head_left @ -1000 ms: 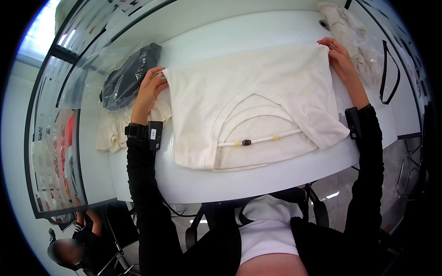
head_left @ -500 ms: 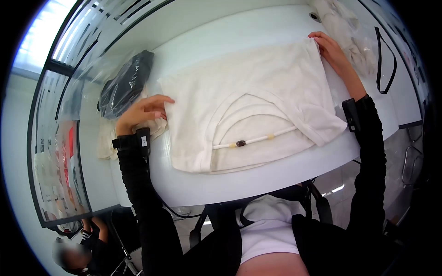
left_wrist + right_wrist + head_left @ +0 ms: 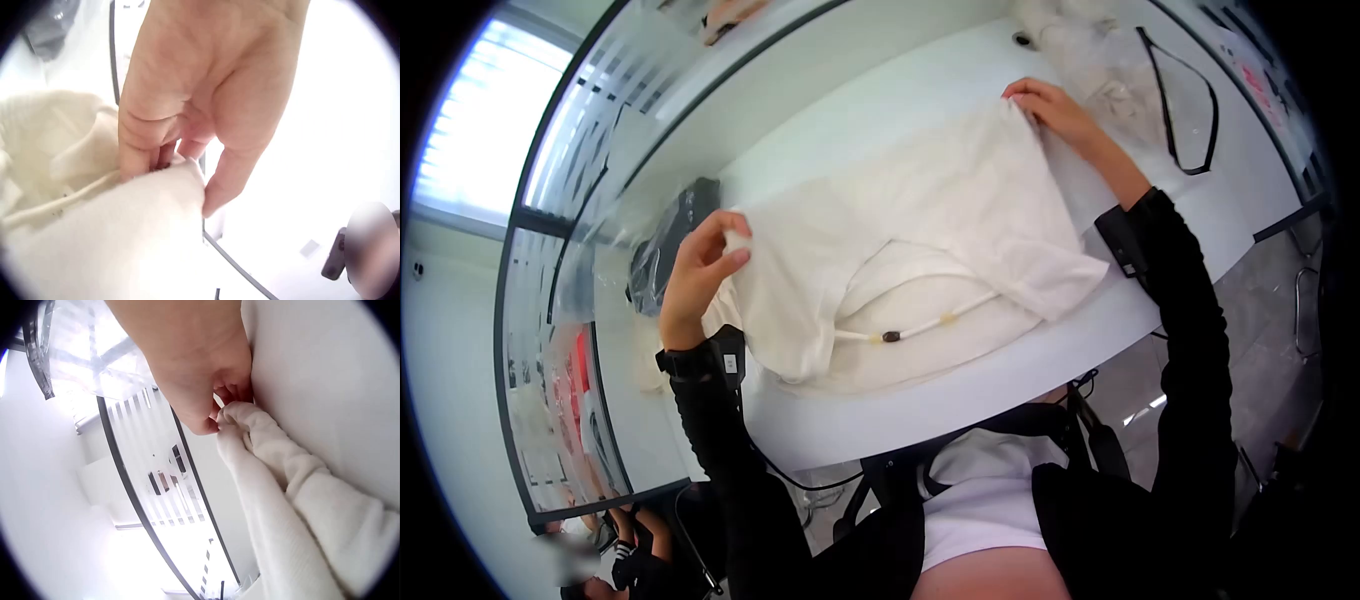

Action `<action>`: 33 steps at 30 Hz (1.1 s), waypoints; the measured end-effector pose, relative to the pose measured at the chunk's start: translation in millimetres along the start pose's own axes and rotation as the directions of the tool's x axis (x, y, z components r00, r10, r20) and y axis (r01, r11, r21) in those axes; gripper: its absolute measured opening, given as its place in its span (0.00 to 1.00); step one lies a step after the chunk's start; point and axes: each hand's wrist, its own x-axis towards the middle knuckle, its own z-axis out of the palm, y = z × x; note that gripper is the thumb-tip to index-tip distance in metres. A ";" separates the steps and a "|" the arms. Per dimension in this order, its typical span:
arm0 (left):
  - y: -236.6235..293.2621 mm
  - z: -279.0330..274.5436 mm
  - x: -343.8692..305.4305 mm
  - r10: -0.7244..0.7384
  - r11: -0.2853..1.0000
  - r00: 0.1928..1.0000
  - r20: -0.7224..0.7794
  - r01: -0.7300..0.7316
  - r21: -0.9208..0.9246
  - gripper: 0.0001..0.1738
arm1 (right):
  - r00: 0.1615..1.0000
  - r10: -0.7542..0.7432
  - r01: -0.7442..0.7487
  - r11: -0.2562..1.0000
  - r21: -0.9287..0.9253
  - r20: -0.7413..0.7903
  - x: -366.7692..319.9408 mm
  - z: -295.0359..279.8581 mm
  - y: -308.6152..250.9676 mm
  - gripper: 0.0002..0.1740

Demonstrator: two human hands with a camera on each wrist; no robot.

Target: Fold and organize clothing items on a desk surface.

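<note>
While our left hand [image 3: 696, 272] pinches one far corner of the cream garment [image 3: 920, 190], its thumb on one side of the cloth and its curled fingers on the other, our right hand [image 3: 1065, 118] grips the opposite far corner between thumb and bent fingers. Neither hand is spread open. The garment stretches between them over the white table [image 3: 850, 440], its curved neckline towards our body. Across that opening we see a white cord [image 3: 920, 328] with a dark brown bead [image 3: 891, 337] and yellowish beads on it. Just beyond our left hand lies a dark item in clear plastic [image 3: 672, 250]. Past our right hand we have pale cloth in clear plastic [image 3: 1115, 100], with a black strap [image 3: 1168, 120] beside it. Each of our wrists bears a black device.
</note>
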 end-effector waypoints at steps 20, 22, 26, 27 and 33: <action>51.4 98.5 108.0 0.139 0.682 0.804 0.578 -0.501 0.533 0.27 | 0.998 -0.041 0.055 0.934 0.354 -0.048 -18.5 9.1 -12.6 0.17; 42.5 93.8 89.9 0.051 0.697 0.844 0.533 -0.412 0.587 0.29 | 0.995 -0.092 0.101 0.917 0.386 -0.043 -25.8 7.9 -18.8 0.18; 23.0 55.7 55.3 0.114 0.405 0.943 0.312 -0.331 0.852 0.34 | 0.964 -0.260 0.225 0.908 0.353 0.055 -25.5 -3.8 -34.2 0.20; 14.9 39.4 47.1 0.104 0.299 0.968 0.228 -0.249 0.921 0.38 | 0.941 -0.313 0.266 0.917 0.298 0.124 -20.2 -10.2 -37.8 0.26; -37.4 -68.3 -3.3 -0.071 0.176 0.840 -0.538 0.541 0.822 0.51 | 0.800 -0.050 0.369 0.826 -0.425 0.598 -29.7 3.5 -77.7 0.52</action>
